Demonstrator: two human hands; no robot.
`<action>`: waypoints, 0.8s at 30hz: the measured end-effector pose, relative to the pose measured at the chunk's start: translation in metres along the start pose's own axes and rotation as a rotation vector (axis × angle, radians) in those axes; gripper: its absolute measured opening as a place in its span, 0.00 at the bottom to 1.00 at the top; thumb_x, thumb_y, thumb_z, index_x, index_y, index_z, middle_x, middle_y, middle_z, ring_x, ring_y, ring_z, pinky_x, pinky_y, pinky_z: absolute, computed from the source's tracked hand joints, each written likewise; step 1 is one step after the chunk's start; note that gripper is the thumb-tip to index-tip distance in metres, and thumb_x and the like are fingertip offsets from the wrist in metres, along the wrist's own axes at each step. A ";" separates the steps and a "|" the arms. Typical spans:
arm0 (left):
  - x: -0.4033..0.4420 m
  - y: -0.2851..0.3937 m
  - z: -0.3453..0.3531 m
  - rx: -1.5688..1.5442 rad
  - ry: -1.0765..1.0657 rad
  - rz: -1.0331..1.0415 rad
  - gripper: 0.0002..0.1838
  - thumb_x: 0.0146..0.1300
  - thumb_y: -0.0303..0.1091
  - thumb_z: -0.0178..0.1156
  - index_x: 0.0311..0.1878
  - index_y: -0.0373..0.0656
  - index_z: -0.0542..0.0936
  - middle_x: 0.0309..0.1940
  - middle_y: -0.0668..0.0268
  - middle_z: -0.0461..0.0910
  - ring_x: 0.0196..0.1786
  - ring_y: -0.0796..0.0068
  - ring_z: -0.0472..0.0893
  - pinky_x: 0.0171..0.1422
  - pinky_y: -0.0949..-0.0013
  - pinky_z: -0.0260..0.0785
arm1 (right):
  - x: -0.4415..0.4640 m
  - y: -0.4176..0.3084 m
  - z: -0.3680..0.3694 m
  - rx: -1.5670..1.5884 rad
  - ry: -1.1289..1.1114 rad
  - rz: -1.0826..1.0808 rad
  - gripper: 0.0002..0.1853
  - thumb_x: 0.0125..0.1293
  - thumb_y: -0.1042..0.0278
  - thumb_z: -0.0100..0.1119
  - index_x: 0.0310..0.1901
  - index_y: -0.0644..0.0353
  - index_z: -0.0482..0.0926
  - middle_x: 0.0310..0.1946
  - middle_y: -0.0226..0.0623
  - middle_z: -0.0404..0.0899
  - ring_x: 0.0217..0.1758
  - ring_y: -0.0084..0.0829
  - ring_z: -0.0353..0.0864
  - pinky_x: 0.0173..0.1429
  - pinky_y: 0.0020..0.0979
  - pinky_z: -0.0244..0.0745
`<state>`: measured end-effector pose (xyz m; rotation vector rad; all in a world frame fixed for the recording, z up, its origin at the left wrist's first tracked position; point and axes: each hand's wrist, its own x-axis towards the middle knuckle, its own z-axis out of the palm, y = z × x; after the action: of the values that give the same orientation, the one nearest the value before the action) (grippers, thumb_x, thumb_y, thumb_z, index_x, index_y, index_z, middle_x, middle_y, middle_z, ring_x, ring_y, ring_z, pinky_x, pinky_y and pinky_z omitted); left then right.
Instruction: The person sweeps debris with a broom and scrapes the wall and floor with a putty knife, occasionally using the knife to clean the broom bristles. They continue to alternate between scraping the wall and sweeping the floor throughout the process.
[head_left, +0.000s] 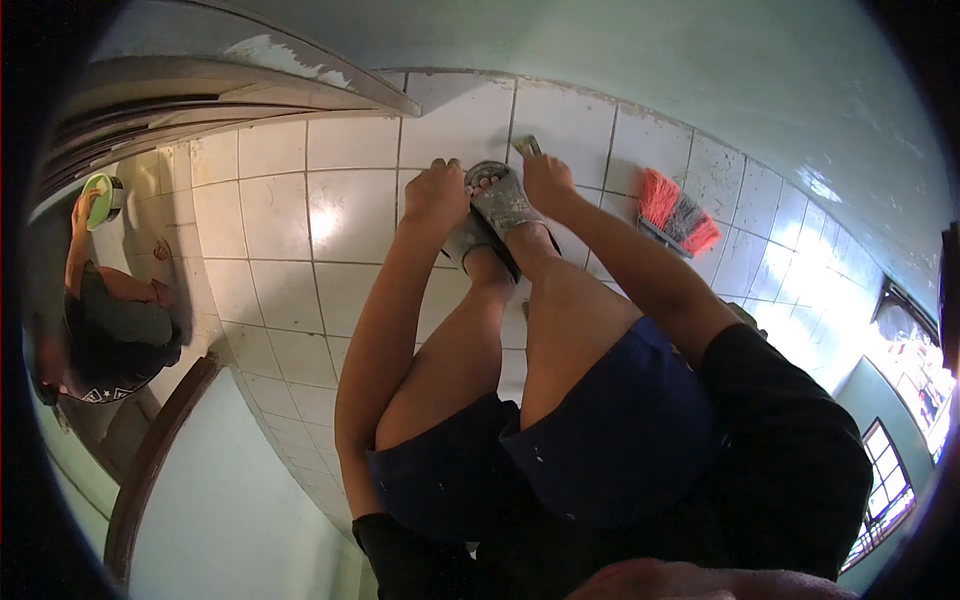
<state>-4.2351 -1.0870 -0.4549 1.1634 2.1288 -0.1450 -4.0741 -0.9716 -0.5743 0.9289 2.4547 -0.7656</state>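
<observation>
My right hand [547, 182] is closed on a small flat yellowish-green thing [526, 146], perhaps a scraper or a pad; its kind does not show clearly. It is held low over the white tiled floor [350, 210], just beside my foot. My left hand [437, 195] is curled into a fist at the other side of my feet, and whatever it may hold is hidden under the fingers. Between the two hands is a grey speckled clog [497, 203] on my foot, with the other clog [463, 240] partly behind it.
A broom head with red and black bristles [680, 212] lies to the right near the wall [700, 60]. At far left, another person [125, 310] holds a green bowl [100, 203]. A wooden door edge [390, 95] juts in at upper left.
</observation>
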 end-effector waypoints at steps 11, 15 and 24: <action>0.000 0.000 0.006 -0.009 -0.017 -0.004 0.17 0.65 0.38 0.61 0.52 0.37 0.78 0.48 0.50 0.80 0.54 0.49 0.82 0.60 0.53 0.76 | 0.029 -0.007 -0.017 0.017 -0.011 0.048 0.09 0.65 0.70 0.57 0.39 0.63 0.86 0.42 0.53 0.86 0.49 0.47 0.88 0.53 0.44 0.84; 0.000 -0.002 0.003 -0.007 -0.010 -0.007 0.18 0.65 0.39 0.62 0.52 0.37 0.78 0.49 0.50 0.80 0.54 0.49 0.82 0.60 0.52 0.76 | 0.028 -0.010 -0.020 0.059 0.035 0.081 0.07 0.62 0.75 0.59 0.37 0.64 0.86 0.42 0.53 0.86 0.49 0.48 0.88 0.50 0.43 0.85; 0.005 -0.008 0.013 0.057 0.041 0.010 0.17 0.64 0.41 0.65 0.49 0.38 0.79 0.48 0.52 0.81 0.50 0.53 0.85 0.53 0.56 0.80 | 0.025 -0.026 0.003 0.093 0.022 0.050 0.07 0.63 0.74 0.58 0.39 0.64 0.84 0.41 0.54 0.86 0.47 0.50 0.88 0.50 0.44 0.85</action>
<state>-4.2362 -1.0933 -0.4698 1.2187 2.1673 -0.1794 -4.1089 -0.9781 -0.5807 1.0337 2.4225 -0.8633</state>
